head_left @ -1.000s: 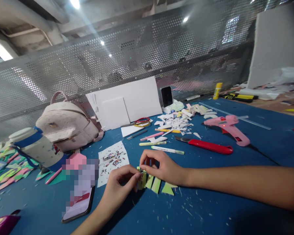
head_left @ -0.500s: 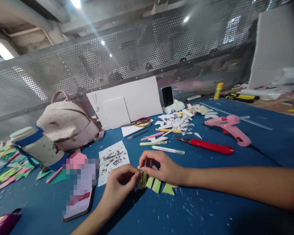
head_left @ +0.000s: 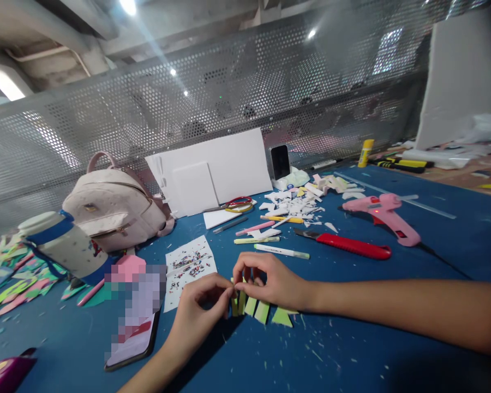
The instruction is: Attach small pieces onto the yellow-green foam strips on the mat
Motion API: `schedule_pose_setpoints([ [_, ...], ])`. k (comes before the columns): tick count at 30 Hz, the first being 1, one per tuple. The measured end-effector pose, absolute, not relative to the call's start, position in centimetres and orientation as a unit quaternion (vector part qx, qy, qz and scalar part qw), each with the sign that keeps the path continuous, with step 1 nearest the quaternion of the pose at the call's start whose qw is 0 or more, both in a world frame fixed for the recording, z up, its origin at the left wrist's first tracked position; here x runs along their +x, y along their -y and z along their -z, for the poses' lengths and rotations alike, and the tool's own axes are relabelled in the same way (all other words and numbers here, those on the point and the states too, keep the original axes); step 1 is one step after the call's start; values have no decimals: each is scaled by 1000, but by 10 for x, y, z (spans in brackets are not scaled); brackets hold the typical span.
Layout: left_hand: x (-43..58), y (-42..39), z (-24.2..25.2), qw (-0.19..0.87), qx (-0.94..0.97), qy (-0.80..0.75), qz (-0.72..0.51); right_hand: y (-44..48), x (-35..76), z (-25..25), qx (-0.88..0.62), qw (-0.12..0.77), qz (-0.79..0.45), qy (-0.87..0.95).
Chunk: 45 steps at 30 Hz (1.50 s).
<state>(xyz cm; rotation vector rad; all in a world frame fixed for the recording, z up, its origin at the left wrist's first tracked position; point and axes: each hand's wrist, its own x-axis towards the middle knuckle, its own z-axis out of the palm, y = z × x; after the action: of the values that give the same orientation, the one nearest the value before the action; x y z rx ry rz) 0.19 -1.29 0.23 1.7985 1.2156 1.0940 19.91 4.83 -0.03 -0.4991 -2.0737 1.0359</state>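
Note:
Several pale green paper pieces [head_left: 262, 312] stand or lie in a row on the blue table, partly under my hands. My left hand [head_left: 204, 305] is closed, thumb and forefinger pinched at the left end of the row. Close against it, my right hand [head_left: 265, 278] is closed too, its fingertips pinched at the top of the same end. What sits between the fingertips is too small and too covered to make out. A white sheet with dark and coloured specks [head_left: 192, 267] lies just beyond my left hand.
A red utility knife [head_left: 354, 245] and a pink glue gun [head_left: 382, 210] lie at right. Pens [head_left: 282, 251], scissors [head_left: 239, 204] and white scraps [head_left: 294, 204] spread ahead. Left are a phone [head_left: 137, 338], tumbler [head_left: 67, 248] and backpack [head_left: 114, 204]. A perforated metal screen [head_left: 147, 114] rises behind.
My right fingertips have shifted very slightly at the left end of the green row. Otherwise both hands and the things around them stay in place.

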Motion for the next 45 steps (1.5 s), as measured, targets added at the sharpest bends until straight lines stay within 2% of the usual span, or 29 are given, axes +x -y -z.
schedule_pose_setpoints([
  [29, 2, 14, 2, 357, 694, -474, -409, -46, 199, 3, -181, 377, -383, 824],
  [45, 1, 14, 3, 348, 704, -471, -402, -45, 199, 2, -179, 375, -409, 812],
])
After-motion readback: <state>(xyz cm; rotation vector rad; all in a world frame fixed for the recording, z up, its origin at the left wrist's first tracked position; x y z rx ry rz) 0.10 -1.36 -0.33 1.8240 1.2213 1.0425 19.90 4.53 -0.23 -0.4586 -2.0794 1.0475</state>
